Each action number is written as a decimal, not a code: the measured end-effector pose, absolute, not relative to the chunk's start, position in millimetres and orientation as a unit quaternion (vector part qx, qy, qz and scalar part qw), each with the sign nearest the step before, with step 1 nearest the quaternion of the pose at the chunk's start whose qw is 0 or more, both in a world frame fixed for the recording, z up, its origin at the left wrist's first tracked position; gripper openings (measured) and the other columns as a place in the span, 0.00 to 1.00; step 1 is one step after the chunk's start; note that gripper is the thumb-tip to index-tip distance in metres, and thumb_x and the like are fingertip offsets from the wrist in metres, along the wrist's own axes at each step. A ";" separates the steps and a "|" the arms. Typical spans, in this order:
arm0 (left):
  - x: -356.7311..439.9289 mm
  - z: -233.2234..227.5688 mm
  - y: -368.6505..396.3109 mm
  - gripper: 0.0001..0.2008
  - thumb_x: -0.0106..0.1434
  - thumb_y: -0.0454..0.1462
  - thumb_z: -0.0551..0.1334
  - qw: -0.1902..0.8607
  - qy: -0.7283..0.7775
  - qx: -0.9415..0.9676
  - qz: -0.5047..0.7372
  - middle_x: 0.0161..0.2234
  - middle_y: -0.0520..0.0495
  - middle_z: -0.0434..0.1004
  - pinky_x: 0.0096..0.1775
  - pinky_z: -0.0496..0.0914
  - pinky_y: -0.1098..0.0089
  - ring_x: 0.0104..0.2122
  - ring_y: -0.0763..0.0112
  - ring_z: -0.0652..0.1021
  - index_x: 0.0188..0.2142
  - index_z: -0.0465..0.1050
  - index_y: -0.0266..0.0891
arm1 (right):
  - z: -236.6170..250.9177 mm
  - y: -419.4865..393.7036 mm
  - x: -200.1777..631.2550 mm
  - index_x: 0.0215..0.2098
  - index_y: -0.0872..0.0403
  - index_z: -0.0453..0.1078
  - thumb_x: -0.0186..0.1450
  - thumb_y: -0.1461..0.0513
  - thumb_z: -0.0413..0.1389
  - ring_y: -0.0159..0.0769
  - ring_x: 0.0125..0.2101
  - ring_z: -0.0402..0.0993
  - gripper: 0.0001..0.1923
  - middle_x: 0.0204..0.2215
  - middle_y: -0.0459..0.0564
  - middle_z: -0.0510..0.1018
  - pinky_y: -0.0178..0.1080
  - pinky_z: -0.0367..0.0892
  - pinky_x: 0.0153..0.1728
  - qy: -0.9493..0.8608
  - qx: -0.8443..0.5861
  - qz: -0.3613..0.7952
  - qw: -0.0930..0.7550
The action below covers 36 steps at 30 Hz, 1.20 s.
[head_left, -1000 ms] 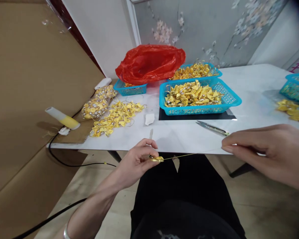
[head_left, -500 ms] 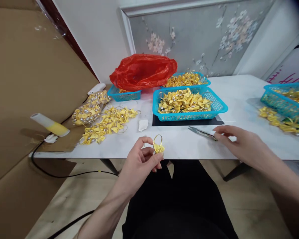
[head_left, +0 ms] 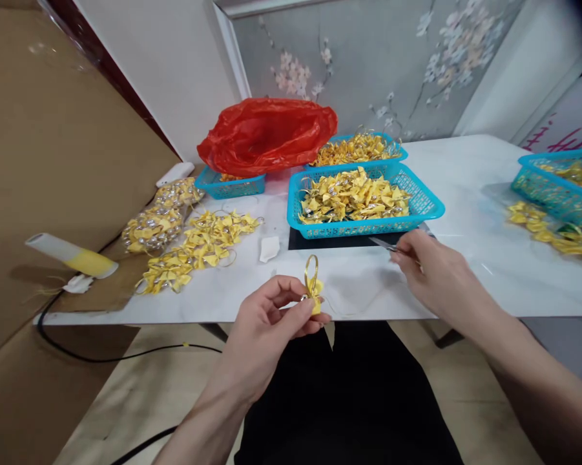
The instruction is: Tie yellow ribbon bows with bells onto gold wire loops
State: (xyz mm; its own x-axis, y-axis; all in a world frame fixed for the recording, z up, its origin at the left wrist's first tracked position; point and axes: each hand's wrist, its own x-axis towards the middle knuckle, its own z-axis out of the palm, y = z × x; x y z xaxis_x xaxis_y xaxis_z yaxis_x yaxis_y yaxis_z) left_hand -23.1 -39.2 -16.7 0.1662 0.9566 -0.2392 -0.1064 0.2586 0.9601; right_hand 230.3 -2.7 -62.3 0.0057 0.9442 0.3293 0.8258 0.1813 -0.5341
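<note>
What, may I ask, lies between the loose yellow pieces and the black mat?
In the head view, a small white scrap lies on the table between the yellow pieces and the mat.

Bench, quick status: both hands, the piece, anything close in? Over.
Left hand: pinching gold-looped yellow bow, loop up. Right hand: gripping thread snips, blades over black mat. Close in: blue basket, just beyond snips.

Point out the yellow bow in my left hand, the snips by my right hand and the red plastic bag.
Yellow bow (head_left: 316,289): head view, on its fabric.
Snips (head_left: 382,244): head view, on the blades.
Red plastic bag (head_left: 269,132): head view, mid-bag.
</note>
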 end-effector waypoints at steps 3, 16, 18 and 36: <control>-19.2 -17.4 -32.6 0.07 0.59 0.35 0.70 0.628 0.481 0.406 0.457 0.27 0.53 0.80 0.36 0.76 0.78 0.33 0.72 0.83 0.31 0.74 0.39 | -52.3 -41.2 204.5 0.39 0.48 0.57 0.72 0.57 0.46 0.33 0.20 0.68 0.04 0.23 0.41 0.70 0.33 0.64 0.23 -0.683 -0.587 0.216 0.377; -25.5 -24.2 -12.9 0.07 0.56 0.37 0.74 0.625 0.513 0.322 0.493 0.31 0.52 0.80 0.36 0.75 0.80 0.32 0.75 0.77 0.31 0.77 0.41 | -60.0 -36.3 141.5 0.45 0.56 0.70 0.74 0.62 0.42 0.39 0.26 0.77 0.15 0.30 0.51 0.77 0.39 0.74 0.25 -0.735 -0.492 0.215 0.415; -27.1 -25.7 -12.5 0.07 0.56 0.38 0.74 0.628 0.514 0.312 0.494 0.31 0.51 0.80 0.36 0.75 0.79 0.33 0.74 0.77 0.30 0.77 0.41 | -61.9 -34.5 140.1 0.45 0.56 0.70 0.74 0.62 0.43 0.39 0.25 0.76 0.14 0.29 0.51 0.76 0.39 0.74 0.24 -0.739 -0.494 0.201 0.412; -23.4 -34.3 -6.6 0.06 0.54 0.36 0.75 0.664 0.499 0.269 0.487 0.30 0.53 0.78 0.35 0.75 0.80 0.30 0.77 0.76 0.30 0.80 0.42 | -65.3 -21.7 134.1 0.44 0.57 0.71 0.74 0.62 0.44 0.37 0.25 0.75 0.14 0.29 0.51 0.76 0.36 0.72 0.24 -0.742 -0.484 0.208 0.413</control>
